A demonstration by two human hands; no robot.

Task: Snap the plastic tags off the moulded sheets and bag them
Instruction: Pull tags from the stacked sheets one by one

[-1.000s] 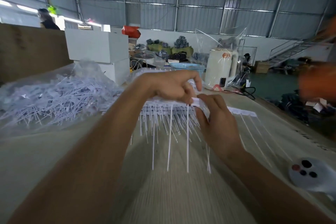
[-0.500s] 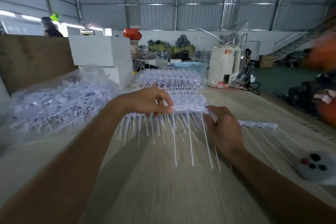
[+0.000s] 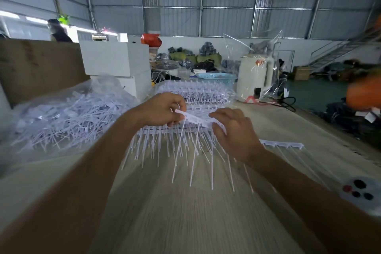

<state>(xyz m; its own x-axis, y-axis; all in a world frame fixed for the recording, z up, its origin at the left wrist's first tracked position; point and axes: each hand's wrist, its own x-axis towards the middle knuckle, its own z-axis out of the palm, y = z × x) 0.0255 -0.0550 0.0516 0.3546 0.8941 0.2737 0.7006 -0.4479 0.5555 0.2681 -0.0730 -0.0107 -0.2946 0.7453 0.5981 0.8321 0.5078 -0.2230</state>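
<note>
Our left hand (image 3: 162,109) pinches a tag (image 3: 186,114) at its flat head; our right hand (image 3: 233,130), fingers curled, seems to press the sheet (image 3: 193,123) on the table (image 3: 185,212). We judge tags light, springy, brittle at the joint, so grip near the head.

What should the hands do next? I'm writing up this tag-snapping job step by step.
Probably bend the strip until its tags break free: the left hand pinches one end, the right hand rests on the other, and the tails hang over the table.
</note>
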